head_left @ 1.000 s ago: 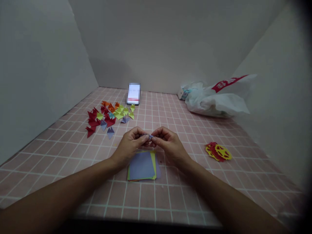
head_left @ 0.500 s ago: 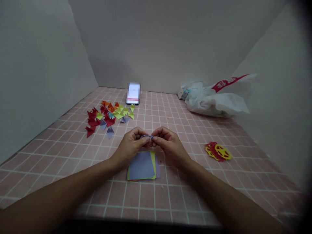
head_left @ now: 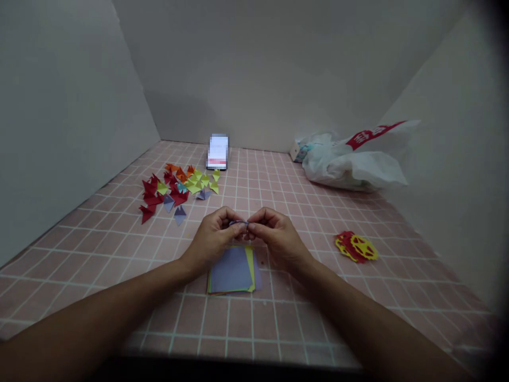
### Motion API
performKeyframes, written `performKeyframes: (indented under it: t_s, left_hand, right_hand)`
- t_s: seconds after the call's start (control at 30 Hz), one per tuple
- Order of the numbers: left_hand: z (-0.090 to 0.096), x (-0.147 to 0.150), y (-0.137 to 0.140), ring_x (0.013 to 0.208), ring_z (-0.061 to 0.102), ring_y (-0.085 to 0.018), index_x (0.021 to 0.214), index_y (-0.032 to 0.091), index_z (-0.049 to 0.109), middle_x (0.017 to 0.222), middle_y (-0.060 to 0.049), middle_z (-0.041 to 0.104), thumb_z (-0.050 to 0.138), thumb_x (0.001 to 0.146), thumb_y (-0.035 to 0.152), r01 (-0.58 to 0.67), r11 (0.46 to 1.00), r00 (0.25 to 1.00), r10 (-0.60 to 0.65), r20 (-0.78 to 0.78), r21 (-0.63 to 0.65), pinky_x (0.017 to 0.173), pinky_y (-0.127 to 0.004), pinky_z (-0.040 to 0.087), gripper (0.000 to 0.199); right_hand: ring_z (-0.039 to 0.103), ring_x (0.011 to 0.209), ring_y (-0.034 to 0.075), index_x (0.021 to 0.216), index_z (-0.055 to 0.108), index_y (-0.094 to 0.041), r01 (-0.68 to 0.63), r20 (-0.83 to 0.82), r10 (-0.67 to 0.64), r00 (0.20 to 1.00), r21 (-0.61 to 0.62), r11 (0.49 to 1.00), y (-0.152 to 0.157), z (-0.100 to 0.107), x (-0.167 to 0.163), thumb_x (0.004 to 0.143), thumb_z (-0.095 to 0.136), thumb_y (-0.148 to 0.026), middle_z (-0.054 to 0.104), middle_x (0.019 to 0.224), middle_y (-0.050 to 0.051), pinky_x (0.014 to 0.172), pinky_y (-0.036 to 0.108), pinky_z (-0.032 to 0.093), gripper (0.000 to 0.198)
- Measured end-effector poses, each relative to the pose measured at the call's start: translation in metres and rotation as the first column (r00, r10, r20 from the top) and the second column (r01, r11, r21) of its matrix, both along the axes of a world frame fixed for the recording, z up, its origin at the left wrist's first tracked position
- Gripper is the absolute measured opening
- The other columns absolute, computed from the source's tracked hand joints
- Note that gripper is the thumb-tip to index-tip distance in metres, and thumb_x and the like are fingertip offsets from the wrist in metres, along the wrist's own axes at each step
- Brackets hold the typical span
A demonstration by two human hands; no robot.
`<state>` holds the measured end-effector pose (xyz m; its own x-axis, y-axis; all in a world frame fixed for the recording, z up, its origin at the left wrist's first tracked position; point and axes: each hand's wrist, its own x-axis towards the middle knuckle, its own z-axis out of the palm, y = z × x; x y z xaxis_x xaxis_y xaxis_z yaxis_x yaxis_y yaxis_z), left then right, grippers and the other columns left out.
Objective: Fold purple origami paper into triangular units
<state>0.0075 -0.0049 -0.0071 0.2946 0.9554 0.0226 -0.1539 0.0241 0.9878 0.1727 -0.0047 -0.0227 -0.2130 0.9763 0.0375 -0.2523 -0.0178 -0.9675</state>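
Observation:
Between the fingertips of both hands is a small folded piece of purple paper (head_left: 239, 223), mostly hidden by the fingers. My left hand (head_left: 214, 233) is closed, pinching its left side between thumb and index finger. My right hand (head_left: 278, 236) pinches the right end the same way, close against the left fingertips. Just below the hands, a stack of square paper sheets (head_left: 231, 270) lies on the table, purple on top with yellow and other colours at its edges.
Several folded paper figures (head_left: 170, 191) in red, orange, yellow and purple lie at the left. A phone (head_left: 218, 152) with a lit screen stands at the back. Red and yellow cut-out shapes (head_left: 356, 247) lie right. A white plastic bag (head_left: 345, 167) sits back right on the checked tablecloth (head_left: 318, 228).
Both hands stay in almost the same place, still pinching the purple paper. The right fingertips have shifted very slightly, and slightly less of the paper shows.

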Motion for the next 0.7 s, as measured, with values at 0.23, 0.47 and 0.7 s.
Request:
performKeyframes:
  t_s: [0.23,0.47,0.7]
  left_hand:
    - [0.0000,-0.0019,0.0033,0.070,0.070,-0.015,0.081,0.016,0.059,0.073,-0.003,0.073,0.074,0.076,0.026,-0.010,0.998,1.000,0.012,0.023,-0.067,0.070,-0.028,0.053,0.019]
    - [0.0003,-0.0016,0.0021,0.067,0.066,-0.012,0.081,0.016,0.060,0.071,0.000,0.070,0.073,0.076,0.025,-0.002,1.000,1.000,0.002,0.030,-0.017,0.068,-0.026,0.052,0.017]
    - [-0.0006,-0.0009,0.0007,0.069,0.066,-0.013,0.081,0.016,0.061,0.073,0.000,0.070,0.073,0.076,0.022,0.024,0.999,0.999,-0.023,0.044,-0.023,0.069,-0.026,0.053,0.015]
  right_hand:
    - [0.064,0.062,0.012,0.084,0.070,-0.020,-0.063,-0.103,0.054,0.993,-0.080,0.995,0.0006,0.0074,0.0030,0.074,0.076,-0.028,0.069,0.067,-0.001,0.067,0.029,0.054,0.014]
    - [0.063,0.064,0.012,0.085,0.066,-0.021,-0.009,-0.017,0.010,1.000,0.022,1.000,-0.0010,0.0038,-0.0001,0.074,0.078,-0.026,0.067,0.072,-0.002,0.064,0.027,0.052,0.017]
    - [0.063,0.061,0.012,0.076,0.062,-0.021,0.042,0.018,-0.042,0.999,0.038,0.998,-0.0031,0.0023,-0.0025,0.074,0.075,-0.021,0.067,0.067,-0.002,0.062,0.027,0.050,0.013]
